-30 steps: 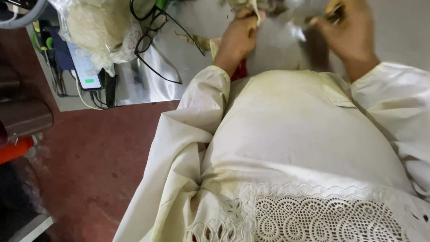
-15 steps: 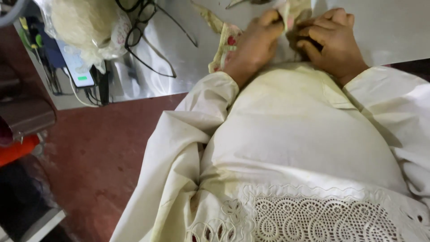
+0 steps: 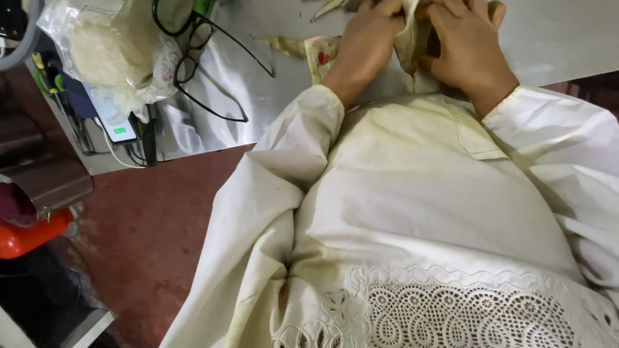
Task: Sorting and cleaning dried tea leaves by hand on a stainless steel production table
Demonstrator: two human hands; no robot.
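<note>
My left hand point(image 3: 369, 40) and my right hand point(image 3: 469, 44) are pressed together near the top edge of the head view, over a grey metal table point(image 3: 554, 38). Both grip a small piece of pale yellowish fabric point(image 3: 409, 40) that is pinched between them. A flap of the same kind of cloth with a red flower print point(image 3: 322, 53) sticks out to the left of my left wrist. My cream sleeves and lace-trimmed shirt point(image 3: 419, 212) fill the lower half of the view. My fingertips are partly cut off by the frame edge.
Black-rimmed glasses point(image 3: 193, 32) lie on the table at upper left, beside a clear plastic bag of pale fibre point(image 3: 109, 51). A phone with cables point(image 3: 119, 132) hangs at the table's left edge. An orange object point(image 3: 29, 235) sits at far left over the reddish floor point(image 3: 155, 225).
My hands were apart a second ago, then came together on the fabric. The view has shifted, so the hands now sit higher in the frame and closer to my chest.
</note>
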